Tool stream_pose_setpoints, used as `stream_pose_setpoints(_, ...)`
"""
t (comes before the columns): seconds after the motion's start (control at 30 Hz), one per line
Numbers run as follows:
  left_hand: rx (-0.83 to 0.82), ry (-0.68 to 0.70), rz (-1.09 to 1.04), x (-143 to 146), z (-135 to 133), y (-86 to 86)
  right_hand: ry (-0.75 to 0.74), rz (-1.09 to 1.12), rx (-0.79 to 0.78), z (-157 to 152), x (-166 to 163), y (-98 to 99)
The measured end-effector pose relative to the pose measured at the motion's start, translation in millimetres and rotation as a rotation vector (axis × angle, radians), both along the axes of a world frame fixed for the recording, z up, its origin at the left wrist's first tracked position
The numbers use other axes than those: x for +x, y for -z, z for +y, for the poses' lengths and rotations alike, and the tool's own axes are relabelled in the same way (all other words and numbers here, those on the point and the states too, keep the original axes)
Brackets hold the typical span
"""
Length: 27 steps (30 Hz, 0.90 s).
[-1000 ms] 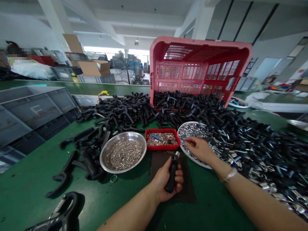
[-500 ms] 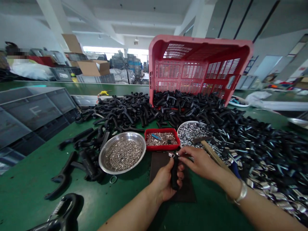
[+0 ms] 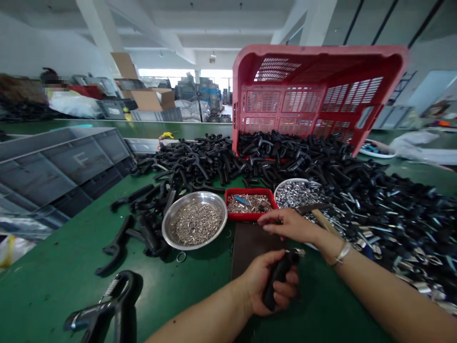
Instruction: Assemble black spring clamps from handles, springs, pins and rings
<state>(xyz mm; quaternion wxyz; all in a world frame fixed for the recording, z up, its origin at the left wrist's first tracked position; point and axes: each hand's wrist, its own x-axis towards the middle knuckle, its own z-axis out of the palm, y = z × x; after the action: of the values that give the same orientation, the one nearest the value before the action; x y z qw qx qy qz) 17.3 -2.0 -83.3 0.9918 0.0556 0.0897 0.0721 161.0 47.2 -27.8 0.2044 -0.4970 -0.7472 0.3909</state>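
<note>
The left hand is gripping a black handle near the table's near edge, its long axis tilting up and right. The right hand is hovering just beyond it, fingers loosely curled by the red tray, nothing visibly pinched.

black handle: short, dark plastic grip, tilted up to the right, metal fitting at its top end, above a brown mat.
</note>
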Motion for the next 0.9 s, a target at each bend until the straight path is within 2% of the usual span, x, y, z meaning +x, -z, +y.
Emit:
stream_pose_setpoints(0.07, 0.008, 0.079, -0.071, -1, -3, 1.7, -0.197, -0.073, 0.099, 12, -14, 5.6)
stream_pose_setpoints(0.13, 0.038, 0.141, -0.099, -2, -5, 3.1, -0.384, -0.174, 0.274, 21, -33, 12.4)
stream_pose_setpoints(0.23, 0.103, 0.183, -0.112, -4, -6, 4.5, -0.543, -0.407, 0.459, 31, -58, 22.8)
stream_pose_setpoints(0.33, 0.131, 0.138, -0.114, -5, -5, 4.8, -0.522, -0.556, 0.512, 39, -73, 29.5)
stream_pose_setpoints(0.47, 0.121, 0.055, -0.131, -6, -3, 3.6, -0.448, -0.593, 0.511, 45, -84, 30.2)
stream_pose_setpoints(0.7, 0.072, -0.023, -0.185, -6, -9, 4.9, -0.337, -0.609, 0.492, 37, -98, 29.0)
stream_pose_setpoints(0.8, 0.007, -0.064, -0.193, -5, -7, 6.6, -0.335, -0.541, 0.514, 32, -78, 14.0)
stream_pose_setpoints(0.9, -0.104, -0.182, -0.151, -4, -2, 6.5, -0.258, -0.440, 0.539, 10, -43, -12.4)
